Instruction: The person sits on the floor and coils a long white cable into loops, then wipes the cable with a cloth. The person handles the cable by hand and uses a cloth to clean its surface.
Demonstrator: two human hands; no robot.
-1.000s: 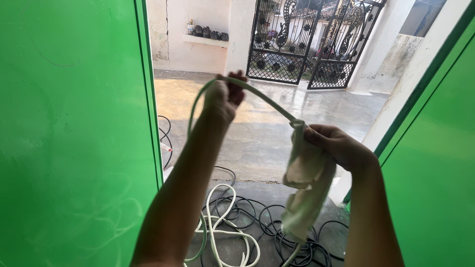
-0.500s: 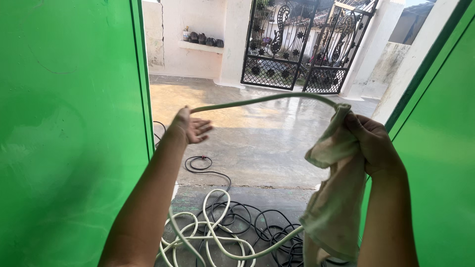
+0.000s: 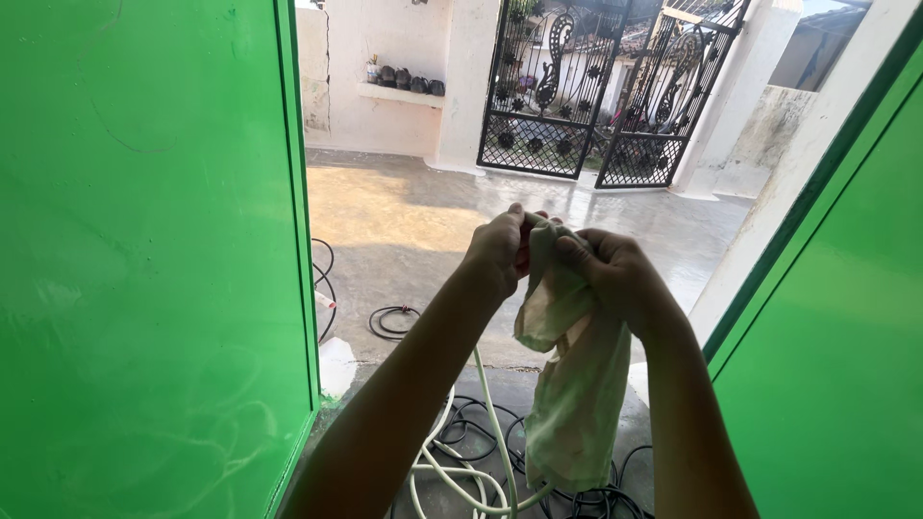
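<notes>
- The left hand (image 3: 500, 252) and the right hand (image 3: 615, 274) meet at chest height in the doorway, fingers curled shut around the top of a pale cloth (image 3: 575, 384).
- The cloth is bunched between both fists and hangs down loose below them, its lower end near the floor cables.
- A white cable (image 3: 490, 413) runs from under the hands down to a loose heap on the floor; its upper end disappears into the cloth, so it appears that the cloth is wrapped around it (the exact contact is hidden by the fingers).
- Both grips look fully closed: the left fist on the cloth's upper edge, the right on the fold just beside it. Whether the left also pinches the cable itself cannot be told.
- The step in hand looks like wiping the cable: the cloth is gathered around it, ready for a pass.
- A next move would call for one hand to hold the cable taut while the other keeps the cloth snug enough to slide without slipping off.
- Around this: a green door (image 3: 144, 269) on the left, another green panel (image 3: 836, 336) on the right, black cables (image 3: 389, 322) coiled on the concrete floor (image 3: 413, 221), and a black iron gate (image 3: 596, 96) beyond.
</notes>
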